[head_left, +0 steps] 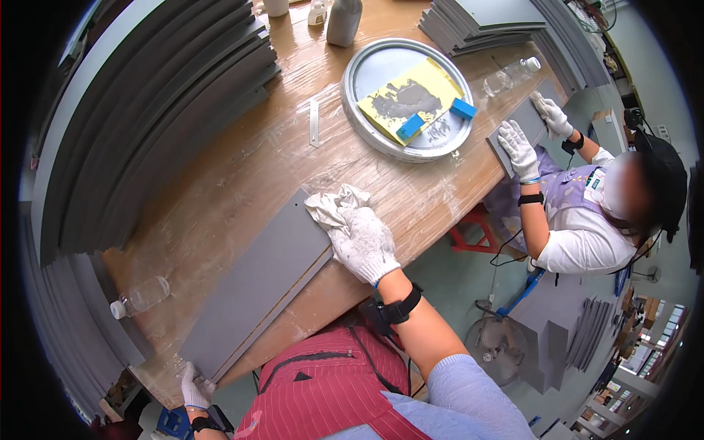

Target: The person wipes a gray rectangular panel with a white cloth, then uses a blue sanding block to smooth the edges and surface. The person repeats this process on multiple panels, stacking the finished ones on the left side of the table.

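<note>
A long grey panel [257, 275] lies slantwise on the wooden table, with a narrow brownish groove along its near edge. My right hand [364, 246], in a white knit glove, is closed on a crumpled white cloth [336, 202] and presses it against the panel's far right end. At the opposite end, my left hand [196, 389], gloved too, grips the panel's near left corner. Some of its fingers are hidden by the panel and the wide lens's rim.
Tall stacks of grey panels [169, 95] line the left. A round lid [352, 81] carries a yellow sheet smeared with grey paste and blue blocks [462, 108]. Clear bottles [143, 297] lie on the table [286, 172]. A co-worker [579, 198] at right has gloved hands on another panel.
</note>
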Action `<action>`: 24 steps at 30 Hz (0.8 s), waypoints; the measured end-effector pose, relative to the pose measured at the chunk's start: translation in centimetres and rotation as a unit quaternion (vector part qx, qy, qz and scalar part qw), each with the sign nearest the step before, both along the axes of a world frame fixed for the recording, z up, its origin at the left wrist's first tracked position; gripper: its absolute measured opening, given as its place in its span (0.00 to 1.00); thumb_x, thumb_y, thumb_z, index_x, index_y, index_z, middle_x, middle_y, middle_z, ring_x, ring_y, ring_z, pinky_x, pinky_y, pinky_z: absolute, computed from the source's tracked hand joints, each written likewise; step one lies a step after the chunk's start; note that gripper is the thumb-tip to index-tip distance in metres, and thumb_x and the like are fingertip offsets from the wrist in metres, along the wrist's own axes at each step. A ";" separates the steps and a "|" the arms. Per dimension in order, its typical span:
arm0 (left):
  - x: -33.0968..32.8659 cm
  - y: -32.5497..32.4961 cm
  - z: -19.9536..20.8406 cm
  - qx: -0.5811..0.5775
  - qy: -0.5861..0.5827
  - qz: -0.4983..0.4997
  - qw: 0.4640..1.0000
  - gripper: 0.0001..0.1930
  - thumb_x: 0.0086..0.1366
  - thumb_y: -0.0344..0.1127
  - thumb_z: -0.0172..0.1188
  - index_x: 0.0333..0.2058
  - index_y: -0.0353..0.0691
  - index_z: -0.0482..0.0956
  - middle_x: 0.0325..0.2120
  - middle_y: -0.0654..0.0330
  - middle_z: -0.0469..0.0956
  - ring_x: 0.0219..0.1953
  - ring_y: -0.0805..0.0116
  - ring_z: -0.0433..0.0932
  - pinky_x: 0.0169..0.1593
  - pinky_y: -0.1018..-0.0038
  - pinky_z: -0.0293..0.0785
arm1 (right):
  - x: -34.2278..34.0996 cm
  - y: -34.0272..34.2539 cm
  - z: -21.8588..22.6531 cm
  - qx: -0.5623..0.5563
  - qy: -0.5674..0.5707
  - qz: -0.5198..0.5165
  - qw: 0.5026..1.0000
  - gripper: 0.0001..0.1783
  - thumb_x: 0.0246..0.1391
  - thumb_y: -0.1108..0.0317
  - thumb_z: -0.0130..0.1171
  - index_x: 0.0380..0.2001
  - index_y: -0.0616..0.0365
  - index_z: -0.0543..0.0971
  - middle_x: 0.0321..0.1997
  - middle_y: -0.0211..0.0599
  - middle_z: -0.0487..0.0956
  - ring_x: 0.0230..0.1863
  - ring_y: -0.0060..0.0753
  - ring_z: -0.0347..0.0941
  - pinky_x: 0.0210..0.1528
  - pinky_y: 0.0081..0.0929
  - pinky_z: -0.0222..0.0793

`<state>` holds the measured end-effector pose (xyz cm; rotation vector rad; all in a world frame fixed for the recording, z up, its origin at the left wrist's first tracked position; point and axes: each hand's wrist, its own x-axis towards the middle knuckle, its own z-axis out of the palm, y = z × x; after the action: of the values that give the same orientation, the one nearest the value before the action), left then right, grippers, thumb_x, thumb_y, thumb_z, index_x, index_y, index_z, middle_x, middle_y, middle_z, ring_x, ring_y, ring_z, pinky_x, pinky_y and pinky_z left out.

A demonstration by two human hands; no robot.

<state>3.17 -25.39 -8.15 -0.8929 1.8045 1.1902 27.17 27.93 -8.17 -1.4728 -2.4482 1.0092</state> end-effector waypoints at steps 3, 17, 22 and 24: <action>0.5 -2.0 0.0 0.115 -0.025 0.006 0.993 0.20 0.64 0.57 0.62 0.44 0.49 0.76 0.34 0.65 0.80 0.34 0.66 0.80 0.35 0.68 0.79 | 0.1 1.1 0.1 -0.055 0.008 0.001 0.998 0.19 0.56 0.55 0.59 0.49 0.48 0.81 0.44 0.51 0.79 0.47 0.56 0.76 0.50 0.46 0.73; -0.9 1.0 5.1 0.078 0.179 -0.043 0.980 0.27 0.70 0.52 0.56 0.58 0.37 0.71 0.48 0.57 0.79 0.46 0.59 0.81 0.47 0.60 0.81 | 4.1 10.3 5.6 0.171 0.166 0.033 0.971 0.15 0.45 0.58 0.68 0.35 0.55 0.85 0.36 0.42 0.83 0.38 0.46 0.79 0.45 0.38 0.74; -2.8 -1.7 4.9 -0.017 0.073 -0.054 0.996 0.34 0.66 0.59 0.57 0.60 0.37 0.70 0.52 0.55 0.77 0.51 0.56 0.76 0.55 0.60 0.73 | 3.7 15.4 5.5 0.338 0.118 -0.021 0.933 0.15 0.45 0.62 0.69 0.36 0.56 0.83 0.38 0.43 0.83 0.43 0.48 0.78 0.50 0.42 0.72; -3.2 -2.0 5.3 -0.051 0.019 -0.051 0.997 0.37 0.66 0.62 0.57 0.61 0.37 0.69 0.54 0.54 0.75 0.53 0.55 0.73 0.59 0.60 0.70 | 3.1 16.1 4.4 0.359 0.086 -0.002 0.929 0.18 0.44 0.61 0.70 0.39 0.56 0.82 0.40 0.43 0.82 0.45 0.48 0.77 0.51 0.43 0.71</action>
<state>-0.06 -27.34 -2.88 -0.8294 1.9322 1.0665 30.24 43.99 -3.80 -1.0739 -2.2968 0.1632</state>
